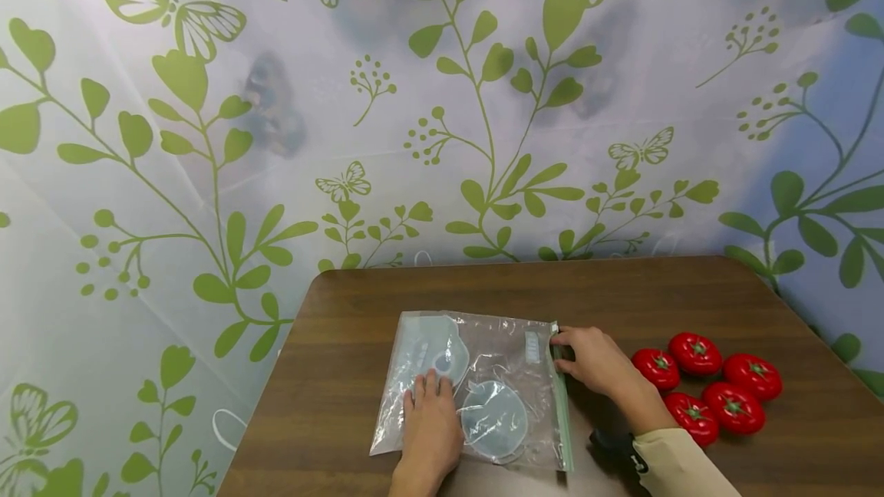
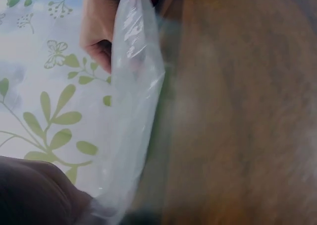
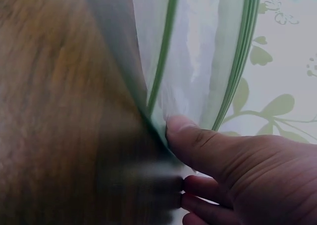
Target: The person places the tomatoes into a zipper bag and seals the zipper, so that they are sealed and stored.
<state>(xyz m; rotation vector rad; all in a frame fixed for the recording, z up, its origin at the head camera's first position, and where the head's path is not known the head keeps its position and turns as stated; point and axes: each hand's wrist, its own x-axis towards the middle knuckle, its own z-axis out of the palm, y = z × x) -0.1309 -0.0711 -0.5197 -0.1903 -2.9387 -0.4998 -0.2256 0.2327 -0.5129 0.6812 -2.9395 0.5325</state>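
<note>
A clear zip bag (image 1: 507, 343) lies on the table, its green closure strip (image 1: 562, 420) running down the right side. Inside it are a round, pale translucent piece (image 1: 493, 420) and a second pale piece (image 1: 431, 340) with a curved edge. My left hand (image 1: 431, 428) rests on the bag with its fingers extended. At the bag's upper right corner, my right hand (image 1: 597, 359) pinches the strip edge. The right wrist view shows the thumb (image 3: 190, 136) against the plastic near two green lines (image 3: 166, 51) that stand apart. In the left wrist view the bag blurs toward the camera.
Several red tomatoes (image 1: 733, 407) with green tops sit in a cluster right of my right forearm. The brown wooden table (image 1: 331, 374) meets a leaf-patterned curtain (image 1: 483, 136) behind. A black wrist strap (image 1: 611, 443) is on the right wrist.
</note>
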